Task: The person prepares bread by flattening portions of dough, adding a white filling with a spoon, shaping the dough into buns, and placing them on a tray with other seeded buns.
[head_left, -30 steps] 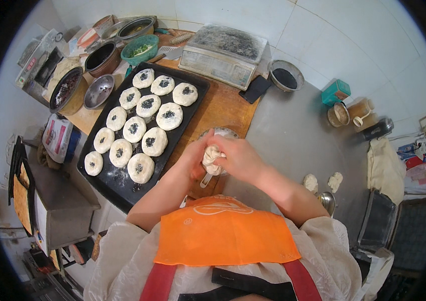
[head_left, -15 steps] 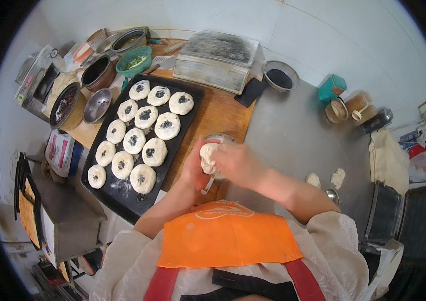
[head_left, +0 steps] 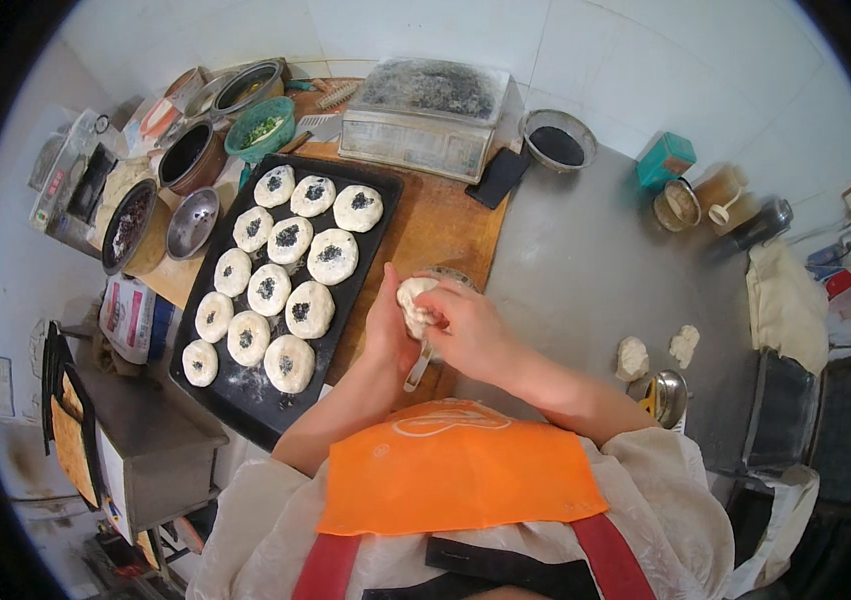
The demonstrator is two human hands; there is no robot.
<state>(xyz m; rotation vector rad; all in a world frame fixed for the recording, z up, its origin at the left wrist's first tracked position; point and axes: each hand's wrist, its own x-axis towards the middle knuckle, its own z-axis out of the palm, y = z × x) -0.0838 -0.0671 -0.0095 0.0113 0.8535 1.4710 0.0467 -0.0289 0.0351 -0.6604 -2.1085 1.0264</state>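
A soft piece of pale dough (head_left: 412, 303) is held between my hands, above the front edge of the wooden board. My left hand (head_left: 386, 325) cups it from the left side. The fingers of my right hand (head_left: 469, 328) are closed on its upper right edge in a pinch. Partly hidden behind my hands is a round metal bowl (head_left: 455, 277), and a pale handle (head_left: 416, 372) sticks out below them. To the left lies a black baking tray (head_left: 230, 398) with several round dough cakes (head_left: 330, 255), most topped with black seeds.
Two dough lumps (head_left: 632, 358) and a small metal bowl (head_left: 667, 392) sit right on the steel table (head_left: 570, 265). A bowl of black seeds (head_left: 557, 143), a dark phone-like slab (head_left: 496, 178) and a dusty scale (head_left: 420, 140) stand behind. Filling bowls (head_left: 193, 157) crowd the far left.
My right hand, blurred before, has come down a little and now pinches the dough more steadily. The view has shifted slightly, and more of the small bowl at right shows.
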